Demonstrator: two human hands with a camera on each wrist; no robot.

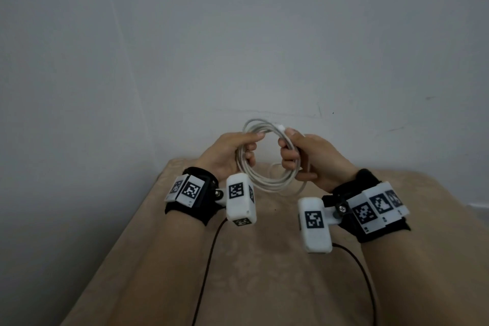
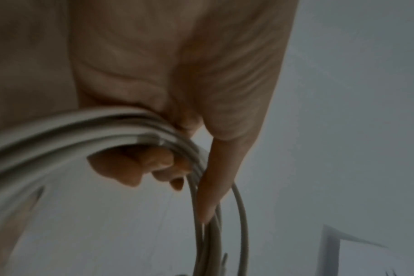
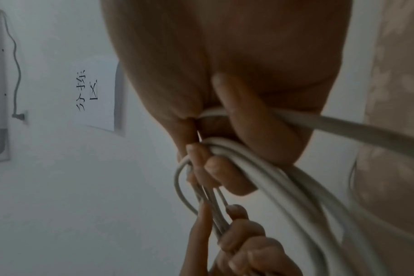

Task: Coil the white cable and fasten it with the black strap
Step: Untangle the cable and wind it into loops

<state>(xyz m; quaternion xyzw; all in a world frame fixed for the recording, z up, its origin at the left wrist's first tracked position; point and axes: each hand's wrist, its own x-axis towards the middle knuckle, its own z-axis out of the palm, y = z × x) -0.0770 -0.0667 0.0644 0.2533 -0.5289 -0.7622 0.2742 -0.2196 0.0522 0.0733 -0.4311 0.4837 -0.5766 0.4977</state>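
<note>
The white cable (image 1: 267, 180) is wound into a round coil of several loops, held upright in the air above the beige table (image 1: 264, 259). My left hand (image 1: 232, 153) grips the coil's left side, fingers curled round the strands (image 2: 154, 138). My right hand (image 1: 304, 159) grips the coil's right side, thumb near a white plug end at the top (image 1: 281, 128). In the right wrist view the right fingers (image 3: 215, 168) clamp the bundle (image 3: 284, 186) and one strand runs off to the right. No black strap shows in any view.
A grey wall (image 1: 238, 34) rises behind the table. Thin dark wires (image 1: 209, 259) run from the wrist cameras toward me over the cloth. The right wrist view shows a paper sign (image 3: 95, 93) on the wall.
</note>
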